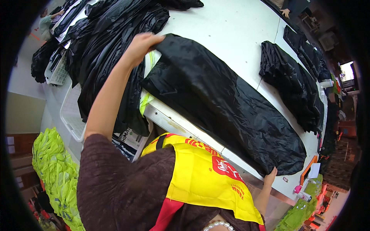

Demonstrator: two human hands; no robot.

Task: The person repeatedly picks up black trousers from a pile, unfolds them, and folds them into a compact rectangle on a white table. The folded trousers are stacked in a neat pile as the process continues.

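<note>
A long black garment (216, 92) of thin, shiny fabric, shaped like folded trousers, lies slantwise across the white table (216, 19) in front of me. At its far left end, my left hand (143, 43) pinches the upper corner, arm stretched out. My right hand (271, 178) grips the near edge at the right end, by the table's front edge, with fingers partly hidden by the cloth. Creases run along the garment's length, and its near side hangs over the table edge. Next to its left end, a strip of yellow-green fabric (145, 102) shows.
A large heap of black garments (111, 42) covers the table's left. Stacked black garments (291, 82) lie on the right. White plastic baskets (71, 111) stand at left, near a yellow-green pile (56, 173). A small bottle (304, 196) is at right. Other people work at the far side.
</note>
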